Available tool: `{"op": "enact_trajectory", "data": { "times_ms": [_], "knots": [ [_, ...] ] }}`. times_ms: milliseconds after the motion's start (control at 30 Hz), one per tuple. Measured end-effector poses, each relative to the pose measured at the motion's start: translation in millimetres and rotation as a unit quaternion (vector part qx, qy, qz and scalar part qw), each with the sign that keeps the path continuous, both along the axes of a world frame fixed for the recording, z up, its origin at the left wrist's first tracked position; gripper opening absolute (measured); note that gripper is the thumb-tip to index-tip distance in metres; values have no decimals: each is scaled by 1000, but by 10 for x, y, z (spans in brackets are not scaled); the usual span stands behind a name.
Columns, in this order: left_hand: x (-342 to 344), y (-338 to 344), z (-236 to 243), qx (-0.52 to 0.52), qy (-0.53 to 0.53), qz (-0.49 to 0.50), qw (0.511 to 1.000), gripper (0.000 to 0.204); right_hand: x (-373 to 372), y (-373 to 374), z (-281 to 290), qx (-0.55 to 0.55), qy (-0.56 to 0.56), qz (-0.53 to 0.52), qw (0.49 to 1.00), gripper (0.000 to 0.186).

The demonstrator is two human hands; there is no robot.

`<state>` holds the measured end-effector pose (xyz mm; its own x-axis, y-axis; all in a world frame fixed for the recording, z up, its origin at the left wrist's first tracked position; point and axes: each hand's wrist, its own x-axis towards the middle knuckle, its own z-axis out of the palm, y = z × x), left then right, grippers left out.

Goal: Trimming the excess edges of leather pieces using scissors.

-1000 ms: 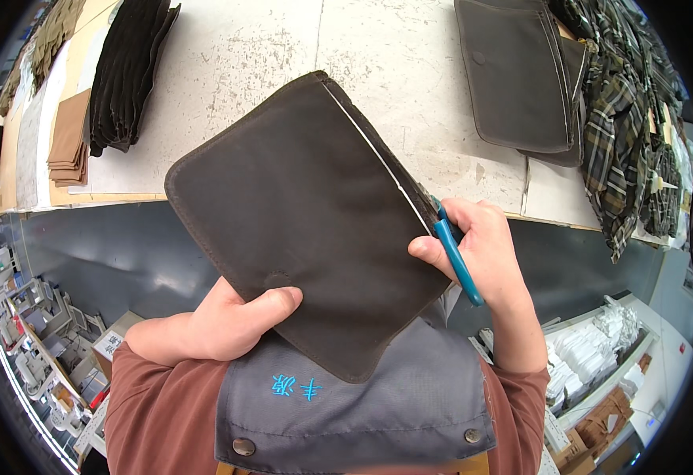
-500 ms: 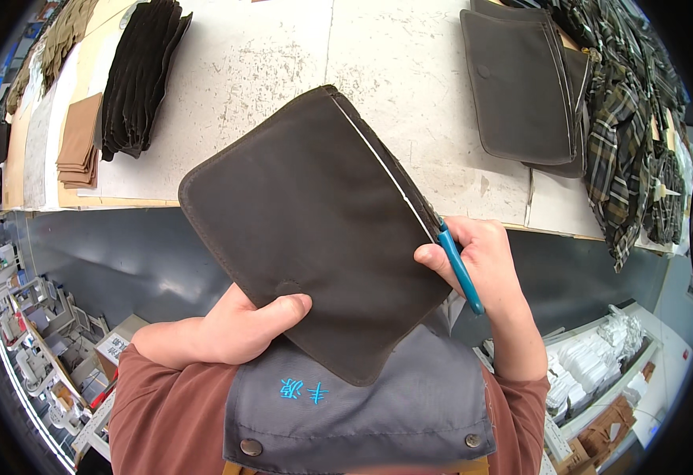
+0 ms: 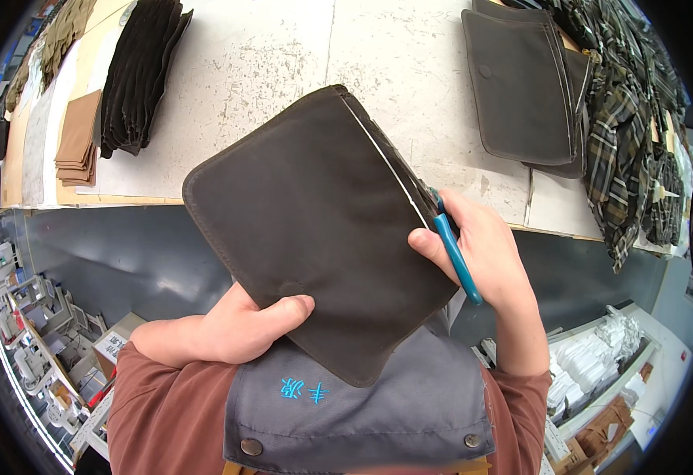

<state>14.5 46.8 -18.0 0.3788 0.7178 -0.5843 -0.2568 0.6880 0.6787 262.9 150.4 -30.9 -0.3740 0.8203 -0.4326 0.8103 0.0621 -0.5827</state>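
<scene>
The dark brown leather-look panel [image 3: 315,229] is held slanted, hiding part of the near edge of the counter [image 3: 441,79]. The left hand [image 3: 263,324] clasps the panel's lower left edge, thumb on top; the right hand [image 3: 485,245] grips a teal-handled tool [image 3: 457,261] at the panel's right edge, beside its white line. Beyond the panel to the left lie a pile of dark pieces [image 3: 140,79] and a stack of tan pieces [image 3: 77,142]; to the right, at least 2 similar panels [image 3: 517,87] lie beside plaid fabric [image 3: 616,158]. Below the panel, the grey apron [image 3: 346,427] carries blue embroidered characters. A box [image 3: 117,336] left of the panel bears a small, indistinct label. The panel covers the left fingers; the tool's working end is hard to make out.
</scene>
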Motion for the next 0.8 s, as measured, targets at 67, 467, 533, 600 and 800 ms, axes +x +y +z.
{"op": "enact_trajectory", "data": {
  "times_ms": [67, 467, 533, 600, 800],
  "knots": [
    [-5, 2, -2, 1, 5, -9, 1000, 32, -31, 34, 17, -5, -17, 5, 1000, 66],
    [-14, 9, -6, -1, -9, -10, 1000, 35, -69, 25, 17, -6, 13, -33, 999, 64],
    [-18, 10, -3, 1, -5, -16, 1000, 35, -63, 16, 12, 6, 4, -22, 1000, 65],
    [-11, 5, -2, 3, -7, -15, 1000, 35, -61, 0, 15, 13, 6, -24, 1000, 65],
    [-26, -7, -24, -4, -18, -10, 1000, 36, -85, -12, -6, 25, 12, -20, 999, 63]
  ]
}}
